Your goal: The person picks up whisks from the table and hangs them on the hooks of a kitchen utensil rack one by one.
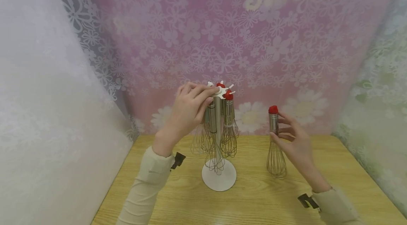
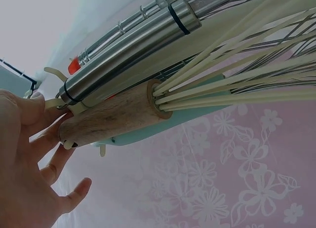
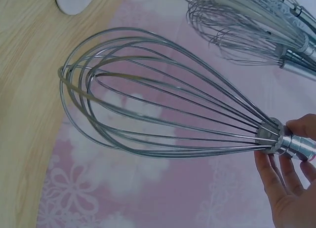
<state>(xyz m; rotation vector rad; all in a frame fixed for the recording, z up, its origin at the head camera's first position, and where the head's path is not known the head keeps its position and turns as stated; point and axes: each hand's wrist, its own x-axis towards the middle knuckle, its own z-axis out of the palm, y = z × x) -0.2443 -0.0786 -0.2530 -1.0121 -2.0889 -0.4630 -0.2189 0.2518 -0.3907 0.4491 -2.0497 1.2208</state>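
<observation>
A white stand (image 1: 219,177) bears several hanging whisks around its post. My left hand (image 1: 192,103) holds the stand's hooked top, its fingers over the hub and its thumb low beside a steel handle. In the left wrist view, a steel-handled whisk (image 2: 133,48) and a wooden-handled whisk (image 2: 113,112) hang close to that hand's fingertips. To the right of the stand, my right hand (image 1: 295,142) grips a steel balloon whisk (image 1: 276,161) by its short, red-topped handle. That whisk hangs wires down, apart from the stand; its wire loops fill the right wrist view.
The stand's round base rests on a wood-grain table (image 1: 254,200). Behind it hangs a pink flowered cloth (image 1: 197,41), with pale cloth along the left and right sides. A light green piece (image 2: 148,132) hangs behind the wooden handle.
</observation>
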